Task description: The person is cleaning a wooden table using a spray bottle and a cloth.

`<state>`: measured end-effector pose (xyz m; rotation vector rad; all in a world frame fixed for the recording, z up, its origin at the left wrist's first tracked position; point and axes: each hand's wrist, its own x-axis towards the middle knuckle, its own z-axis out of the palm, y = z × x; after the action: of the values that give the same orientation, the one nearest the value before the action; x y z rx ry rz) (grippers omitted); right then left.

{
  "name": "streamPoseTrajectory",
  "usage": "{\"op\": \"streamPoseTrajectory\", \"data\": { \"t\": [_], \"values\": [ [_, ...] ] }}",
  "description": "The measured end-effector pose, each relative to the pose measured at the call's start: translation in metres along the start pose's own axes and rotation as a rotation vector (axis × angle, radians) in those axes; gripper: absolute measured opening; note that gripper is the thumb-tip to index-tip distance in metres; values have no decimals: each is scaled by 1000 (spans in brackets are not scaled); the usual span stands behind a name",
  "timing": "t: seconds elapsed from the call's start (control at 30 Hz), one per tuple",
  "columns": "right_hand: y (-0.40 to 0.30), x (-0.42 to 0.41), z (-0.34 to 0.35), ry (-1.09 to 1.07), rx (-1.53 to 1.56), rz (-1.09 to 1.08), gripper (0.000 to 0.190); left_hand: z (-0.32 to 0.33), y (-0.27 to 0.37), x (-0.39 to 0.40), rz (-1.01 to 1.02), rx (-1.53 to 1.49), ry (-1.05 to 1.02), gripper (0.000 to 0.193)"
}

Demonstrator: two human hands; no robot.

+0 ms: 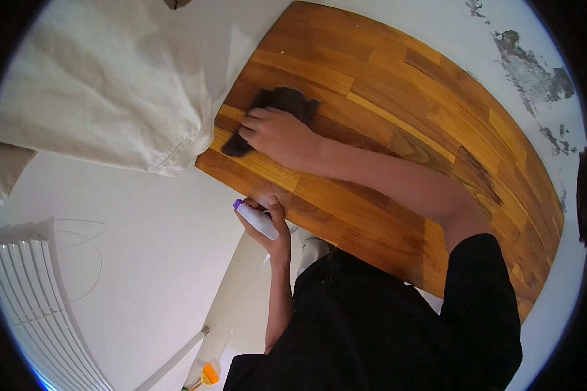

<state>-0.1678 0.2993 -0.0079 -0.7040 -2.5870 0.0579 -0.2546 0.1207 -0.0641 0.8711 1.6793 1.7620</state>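
My right hand (279,139) presses a dark brown cloth (286,100) against a wooden tabletop (372,83) made of joined strips, close to its left end. The cloth lies bunched under the fingers and spreads out on both sides of them. Below the table's front edge, my left hand (276,229) grips a white spray bottle (258,220) with a purple nozzle, which points up and to the left. Part of the bottle is hidden by the palm and thumb.
A cream fabric cover (102,88) hangs at the upper left, beside the table's end. White window blinds (34,293) and a thin cord are at the lower left. An orange-bristled broom (209,374) is at the bottom. The wall (533,63) at right has peeling paint.
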Motion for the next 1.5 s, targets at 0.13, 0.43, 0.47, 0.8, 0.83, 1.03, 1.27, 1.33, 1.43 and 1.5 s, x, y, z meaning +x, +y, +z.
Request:
{"op": "streamPoseTrajectory", "data": {
  "t": [0.13,0.43,0.47,0.8,0.83,1.03,1.27,1.33,1.43,1.5],
  "values": [
    [-9,-65,-30,82,40,46,36,-8,11,7,-1,170,-83,33],
    [21,8,16,244,188,141,32,-14,-3,8,66,240,-131,32],
    [27,24,22,235,236,163,32,-13,1,8,68,244,-135,32],
    [35,29,40,276,90,75,29,-12,30,19,67,289,-208,31],
    [27,15,34,261,113,67,29,-15,35,21,45,335,-232,31],
    [-14,-83,-31,62,131,154,36,-20,45,24,26,338,-296,32],
    [8,-47,-8,96,109,168,38,-18,39,22,15,312,-285,33],
    [26,-7,11,99,139,183,42,-23,40,24,26,335,-272,33],
    [56,48,31,156,61,161,47,-17,44,24,31,355,-296,33],
    [60,59,37,123,40,190,48,-17,49,29,26,361,-326,33]
  ]
}}
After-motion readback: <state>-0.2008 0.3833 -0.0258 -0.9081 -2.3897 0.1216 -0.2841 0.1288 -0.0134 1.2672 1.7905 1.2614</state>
